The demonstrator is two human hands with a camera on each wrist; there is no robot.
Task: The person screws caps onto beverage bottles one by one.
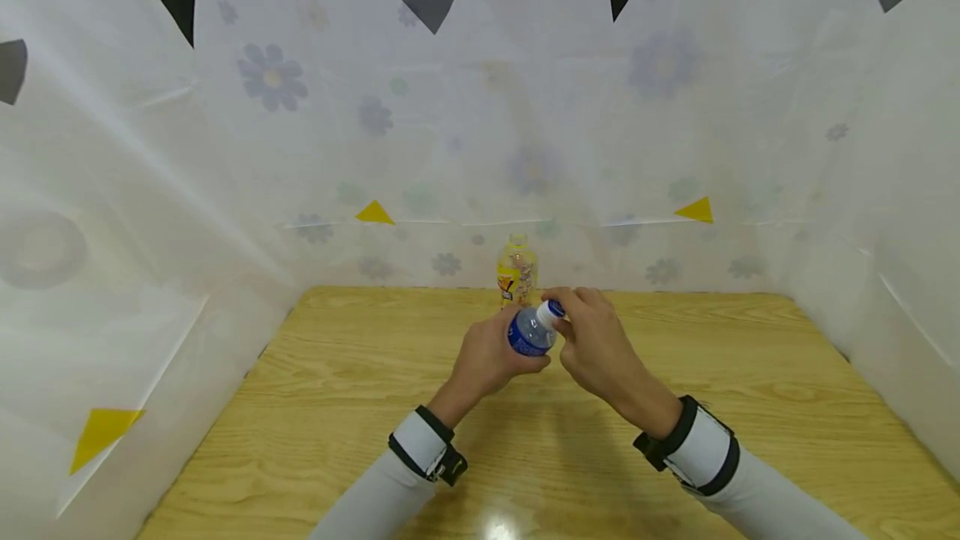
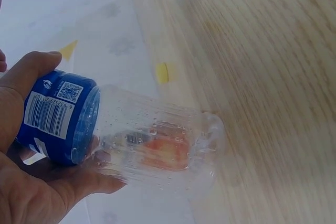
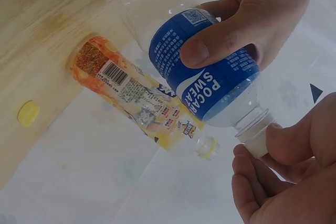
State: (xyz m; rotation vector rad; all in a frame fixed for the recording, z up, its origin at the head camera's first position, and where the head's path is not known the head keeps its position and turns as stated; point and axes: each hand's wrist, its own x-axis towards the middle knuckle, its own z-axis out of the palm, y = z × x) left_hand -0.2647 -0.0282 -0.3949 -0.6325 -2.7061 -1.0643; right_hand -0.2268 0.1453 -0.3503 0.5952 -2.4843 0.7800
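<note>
A clear plastic bottle (image 1: 531, 332) with a blue label is held tilted above the wooden table, its neck pointing up and to the right. My left hand (image 1: 504, 354) grips it around the label, thumb across the front (image 3: 210, 45). My right hand (image 1: 572, 317) pinches the white cap (image 3: 255, 141) on the neck between thumb and fingers. In the left wrist view the bottle's ribbed lower half (image 2: 157, 145) looks empty, with droplets inside. A yellow-labelled bottle (image 1: 517, 271) stands at the table's far edge, just behind the hands.
The wooden table (image 1: 375, 407) is walled on three sides by white plastic sheeting with flower and triangle prints. A small yellow cap (image 3: 28, 113) lies on the table near the yellow bottle (image 3: 131, 95), whose neck looks uncapped.
</note>
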